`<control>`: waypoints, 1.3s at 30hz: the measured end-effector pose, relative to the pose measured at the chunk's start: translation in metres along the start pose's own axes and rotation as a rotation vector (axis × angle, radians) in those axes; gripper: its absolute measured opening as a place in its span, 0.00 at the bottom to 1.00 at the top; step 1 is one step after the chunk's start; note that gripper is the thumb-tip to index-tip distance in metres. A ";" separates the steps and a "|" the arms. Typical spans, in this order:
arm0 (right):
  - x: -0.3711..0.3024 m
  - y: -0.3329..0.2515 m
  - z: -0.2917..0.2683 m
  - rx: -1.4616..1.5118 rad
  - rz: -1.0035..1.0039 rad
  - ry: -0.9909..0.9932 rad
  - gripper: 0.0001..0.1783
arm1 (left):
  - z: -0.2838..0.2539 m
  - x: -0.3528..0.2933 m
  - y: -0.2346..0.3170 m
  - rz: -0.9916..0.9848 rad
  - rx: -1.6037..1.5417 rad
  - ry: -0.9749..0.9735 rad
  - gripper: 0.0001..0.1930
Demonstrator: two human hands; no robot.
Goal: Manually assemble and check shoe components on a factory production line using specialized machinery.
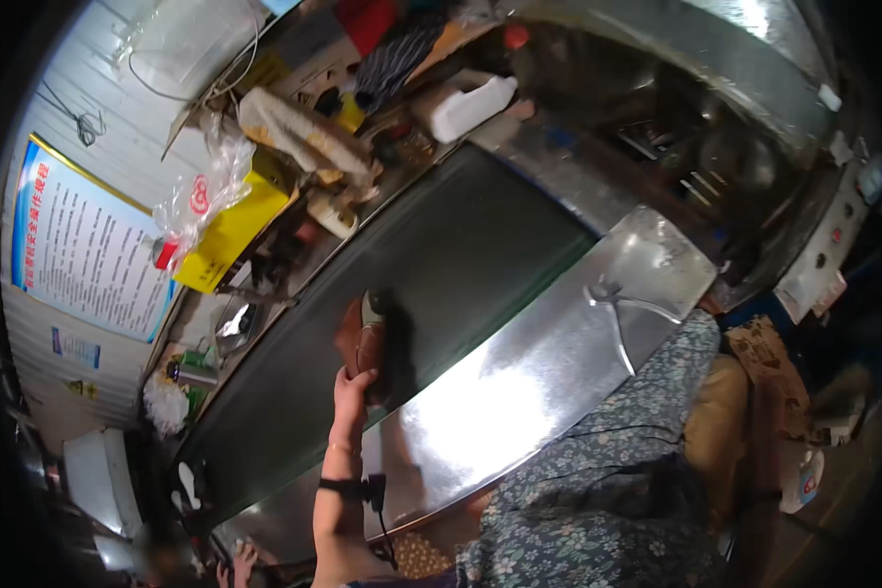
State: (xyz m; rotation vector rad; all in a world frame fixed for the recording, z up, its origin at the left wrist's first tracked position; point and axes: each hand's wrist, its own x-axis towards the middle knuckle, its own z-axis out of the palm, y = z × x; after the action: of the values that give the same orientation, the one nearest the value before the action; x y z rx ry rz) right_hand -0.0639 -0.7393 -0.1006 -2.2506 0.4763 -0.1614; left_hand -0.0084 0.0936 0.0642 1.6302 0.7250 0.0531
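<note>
My left hand [353,387] reaches up from the lower edge, its thumb lying on a brown shoe [361,338]. The shoe has a paler greyish part at its far end. My fingers are wrapped round its near end and partly hidden. It is over the dark green conveyor belt [461,245], with a shadow to its right; whether it touches the belt I cannot tell. A black strap [353,486] with a small box and cable circles my left wrist. A pair of metal pliers [612,302] lies spread on the shiny metal ledge [441,431] to the right. My right hand is out of view.
A cluttered shelf behind the belt holds a yellow box [230,240], a plastic bag and cloths. A white container [472,108] stands farther along. Machinery fills the far right. Another person's hands [240,563] show at the lower left. A floral apron [598,470] covers my lap.
</note>
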 end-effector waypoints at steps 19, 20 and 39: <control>-0.051 -0.317 -0.004 0.304 -0.320 -0.408 0.25 | 0.396 -0.195 0.058 0.589 -0.028 -1.303 0.48; -0.050 -0.314 -0.004 0.300 -0.315 -0.403 0.25 | 0.402 -0.195 0.050 0.608 -0.007 -1.286 0.47; -0.121 -0.262 0.078 0.466 0.033 -0.166 0.30 | 0.418 -0.135 0.054 0.696 0.212 -1.008 0.46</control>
State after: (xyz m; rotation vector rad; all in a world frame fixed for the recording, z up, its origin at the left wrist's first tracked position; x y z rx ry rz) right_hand -0.0802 -0.4804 0.0488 -1.7812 0.3448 -0.0591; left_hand 0.0862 -0.3388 0.0734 1.7630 -0.6276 -0.3359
